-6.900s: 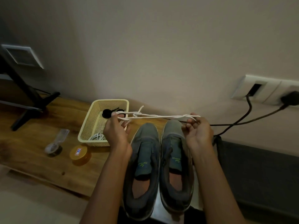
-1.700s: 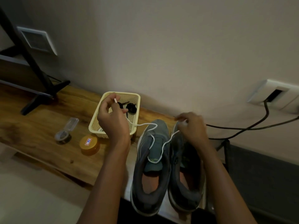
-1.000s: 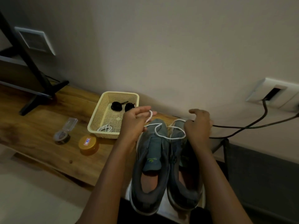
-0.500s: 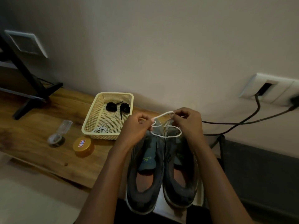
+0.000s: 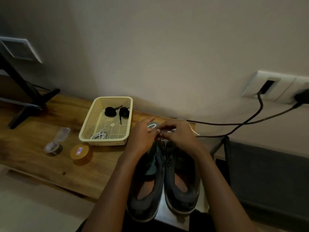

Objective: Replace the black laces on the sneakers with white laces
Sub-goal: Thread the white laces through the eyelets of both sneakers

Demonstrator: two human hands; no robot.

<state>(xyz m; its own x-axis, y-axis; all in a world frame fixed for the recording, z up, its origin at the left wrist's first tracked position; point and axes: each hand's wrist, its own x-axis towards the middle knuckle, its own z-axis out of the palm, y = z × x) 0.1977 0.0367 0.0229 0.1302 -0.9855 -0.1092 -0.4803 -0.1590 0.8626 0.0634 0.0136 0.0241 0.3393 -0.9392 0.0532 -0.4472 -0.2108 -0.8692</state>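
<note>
Two grey sneakers stand side by side, toes toward the wall: the left sneaker [image 5: 147, 190] and the right sneaker [image 5: 183, 185]. Over their toes my left hand [image 5: 142, 138] and my right hand [image 5: 178, 134] meet, both pinching a white lace [image 5: 153, 126] that loops between the fingers. Where the lace enters the shoes is hidden by my hands. A cream mesh basket [image 5: 87, 131] left of the shoes holds two rolled black laces [image 5: 117, 112] and a second white lace [image 5: 99, 136].
On the wooden bench [image 5: 33, 139] lie a tape roll with clear holder [image 5: 54, 144] and a round orange tin [image 5: 80, 153]. A black stand's foot [image 5: 30, 104] sits at far left. Black cables [image 5: 242, 126] run from wall sockets [image 5: 275, 87] at right. A dark panel [image 5: 267, 173] stands right of the shoes.
My hands went from holding the lace stretched wide apart to meeting over the toes. In the last half second they drew closer together and lower, and the visible loop shrank.
</note>
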